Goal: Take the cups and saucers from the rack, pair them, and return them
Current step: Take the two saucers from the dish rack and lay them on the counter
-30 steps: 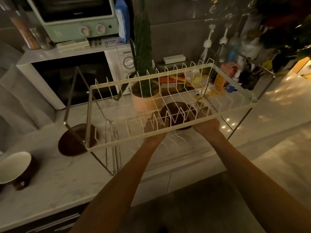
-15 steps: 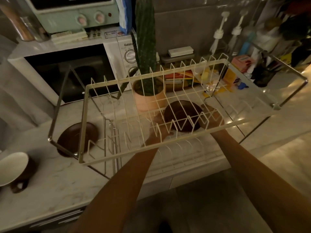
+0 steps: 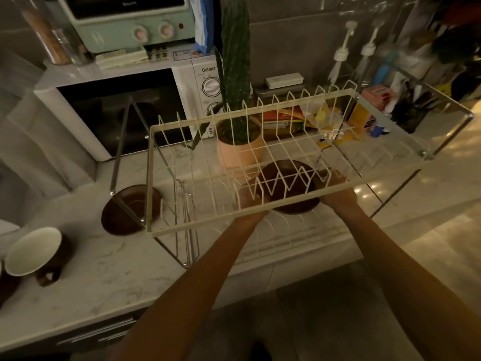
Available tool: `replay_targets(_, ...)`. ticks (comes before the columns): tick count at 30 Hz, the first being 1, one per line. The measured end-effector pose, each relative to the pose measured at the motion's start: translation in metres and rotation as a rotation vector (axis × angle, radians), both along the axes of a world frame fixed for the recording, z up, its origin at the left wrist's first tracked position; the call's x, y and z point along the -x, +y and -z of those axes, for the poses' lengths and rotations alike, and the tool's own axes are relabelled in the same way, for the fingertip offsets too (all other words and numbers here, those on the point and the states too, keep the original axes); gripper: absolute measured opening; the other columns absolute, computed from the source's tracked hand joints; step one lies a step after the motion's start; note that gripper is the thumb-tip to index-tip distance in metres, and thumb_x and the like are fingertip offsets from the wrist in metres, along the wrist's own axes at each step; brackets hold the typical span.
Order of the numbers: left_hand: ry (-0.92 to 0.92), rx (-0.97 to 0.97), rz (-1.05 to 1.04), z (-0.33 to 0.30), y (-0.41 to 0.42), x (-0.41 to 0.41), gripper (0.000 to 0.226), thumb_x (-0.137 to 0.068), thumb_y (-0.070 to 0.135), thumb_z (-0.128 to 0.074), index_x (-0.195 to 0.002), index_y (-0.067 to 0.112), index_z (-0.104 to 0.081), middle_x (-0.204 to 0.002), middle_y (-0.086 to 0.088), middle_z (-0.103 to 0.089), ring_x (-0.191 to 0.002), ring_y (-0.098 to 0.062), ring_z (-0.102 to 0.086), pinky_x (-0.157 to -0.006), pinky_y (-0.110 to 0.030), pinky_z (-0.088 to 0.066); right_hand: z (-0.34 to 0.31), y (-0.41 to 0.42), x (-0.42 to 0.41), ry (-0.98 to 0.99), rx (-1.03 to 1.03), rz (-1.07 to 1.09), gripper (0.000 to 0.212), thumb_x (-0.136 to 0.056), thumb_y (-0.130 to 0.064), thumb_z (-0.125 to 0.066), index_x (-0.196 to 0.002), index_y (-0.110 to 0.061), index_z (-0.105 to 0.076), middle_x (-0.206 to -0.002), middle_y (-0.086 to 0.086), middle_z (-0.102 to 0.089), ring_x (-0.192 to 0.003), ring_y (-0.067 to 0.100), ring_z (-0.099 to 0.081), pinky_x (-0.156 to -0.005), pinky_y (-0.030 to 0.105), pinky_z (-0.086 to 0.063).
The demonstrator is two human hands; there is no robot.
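We took the cream wire dish rack (image 3: 182, 225) as our landmark. Far to its left, at the edge of the marble counter (image 3: 109, 272), stood a brown cup (image 3: 36, 252) with a pale cream inside, tilted toward us, its handle at the near side. Just left of the rack's near left corner lay a dark brown saucer (image 3: 127, 209), flat on the counter, with a metal leg of the rack's frame crossing in front of it.

The rack itself was a shallow basket of thin cream wires with upright prongs along its back and a zigzag row near its front rail. Under its upper tier, seen through the zigzag wires, a second dark brown saucer (image 3: 289, 186) was held roughly level, round and glossy, with a raised rim. Nothing else sat in that tier that we could see.

The left hand (image 3: 250, 198) gripped the saucer's left edge and the right hand (image 3: 335, 188) its right edge, so both were closed on the same saucer from opposite sides, partly hidden by the wires.

Behind the rack stood a pink pot (image 3: 239, 149) holding a tall green cactus (image 3: 235, 61), and to the rack's rear left a white microwave (image 3: 125, 110).
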State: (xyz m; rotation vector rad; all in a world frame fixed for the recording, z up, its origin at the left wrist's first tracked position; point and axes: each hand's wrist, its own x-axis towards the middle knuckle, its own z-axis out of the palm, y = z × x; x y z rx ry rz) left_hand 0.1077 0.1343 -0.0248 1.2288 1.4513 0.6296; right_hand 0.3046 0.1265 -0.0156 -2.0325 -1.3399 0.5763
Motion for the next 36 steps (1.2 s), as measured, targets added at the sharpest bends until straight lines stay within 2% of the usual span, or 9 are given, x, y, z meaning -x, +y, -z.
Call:
replay_targets(1,0.002,-0.077,-0.035,-0.002,-0.001,-0.001,0.017,-0.089,0.007,-0.059,-0.104,-0.001,-0.063,-0.098,-0.018,-0.066,-0.094,-0.031,-0.064,-0.087,-0.04,-0.055,-0.003,-0.001,0.002,-0.017,0.057,0.023,0.028,-0.094,-0.009,-0.055,-0.111,0.011,-0.06,-0.11,0.033,-0.063,-0.11,0.046,-0.06,-0.086,0.038,-0.047)
replay_targets(3,0.048,-0.153,-0.046,-0.008,-0.01,0.006,0.029,-0.088,0.016,-0.059,-0.116,0.009,-0.061,-0.108,-0.017,-0.068,-0.094,-0.032,-0.067,-0.084,-0.047,-0.057,-0.012,-0.009,0.008,0.038,0.123,0.019,0.029,-0.096,-0.02,-0.054,-0.106,0.005,-0.063,-0.097,0.024,-0.066,-0.094,0.045,-0.066,-0.068,0.035,-0.05)
replay_targets(7,0.083,-0.19,0.004,-0.013,-0.042,0.037,0.028,-0.087,0.012,-0.058,-0.115,0.015,-0.062,-0.111,-0.007,-0.067,-0.073,-0.021,-0.069,-0.071,-0.042,-0.061,-0.024,-0.038,0.019,0.096,0.269,-0.041,0.033,-0.095,-0.031,-0.057,-0.115,-0.005,-0.062,-0.094,0.008,-0.065,-0.07,0.023,-0.068,-0.053,0.034,-0.058)
replay_targets(10,0.067,-0.321,0.095,-0.021,-0.075,0.061,0.04,-0.09,0.015,-0.057,-0.129,0.026,-0.055,-0.108,0.004,-0.062,-0.081,-0.02,-0.069,-0.072,-0.04,-0.061,-0.033,-0.061,0.028,0.142,0.355,-0.11,0.025,-0.095,-0.027,-0.057,-0.104,-0.005,-0.064,-0.082,0.01,-0.069,-0.063,0.022,-0.071,-0.043,0.027,-0.054)
replay_targets(15,0.046,-0.384,0.199,-0.028,-0.125,0.1,0.042,-0.092,0.023,-0.056,-0.127,0.043,-0.046,-0.104,0.015,-0.057,-0.074,-0.008,-0.069,-0.06,-0.03,-0.061,-0.041,-0.101,0.048,0.177,0.453,-0.239,0.018,-0.096,-0.022,-0.056,-0.096,-0.007,-0.065,-0.076,0.013,-0.073,-0.059,0.023,-0.074,-0.048,0.026,-0.057)
replay_targets(20,0.02,-0.34,0.264,-0.023,-0.161,0.15,0.049,-0.091,0.02,-0.057,-0.106,0.063,-0.039,-0.097,0.02,-0.055,-0.079,0.003,-0.066,-0.053,-0.015,-0.054,-0.043,-0.133,0.082,0.231,0.513,-0.39,0.015,-0.096,-0.021,-0.057,-0.093,-0.011,-0.068,-0.071,0.007,-0.076,-0.062,0.023,-0.074,-0.051,0.026,-0.058)
replay_targets(27,0.053,-0.167,0.196,0.002,-0.194,0.233,0.046,-0.089,0.019,-0.061,-0.129,0.04,-0.05,-0.107,0.003,-0.066,-0.079,-0.011,-0.071,-0.057,-0.025,-0.059,-0.022,-0.148,0.155,0.311,0.642,-0.529,0.017,-0.094,-0.02,-0.059,-0.097,-0.004,-0.067,-0.075,0.012,-0.073,-0.062,0.023,-0.073,-0.053,0.029,-0.057)
replay_targets(33,0.107,-0.123,0.071,0.009,-0.202,0.3,0.045,-0.088,0.02,-0.062,-0.123,0.045,-0.048,-0.104,0.003,-0.067,-0.083,-0.004,-0.07,-0.06,-0.021,-0.058,0.002,-0.146,0.224,0.409,0.609,-0.592,0.014,-0.094,-0.02,-0.06,-0.091,-0.012,-0.07,-0.073,0.01,-0.074,-0.062,0.024,-0.074,-0.053,0.029,-0.058)
replay_targets(36,0.07,-0.128,-0.005,0.006,-0.199,0.328,0.045,-0.088,0.016,-0.061,-0.109,0.055,-0.05,-0.098,0.004,-0.068,-0.082,-0.008,-0.071,-0.058,-0.021,-0.058,0.014,-0.141,0.258,0.455,0.583,-0.54,0.014,-0.095,-0.02,-0.06,-0.093,-0.01,-0.069,-0.077,0.013,-0.075,-0.063,0.025,-0.074,-0.055,0.031,-0.06)
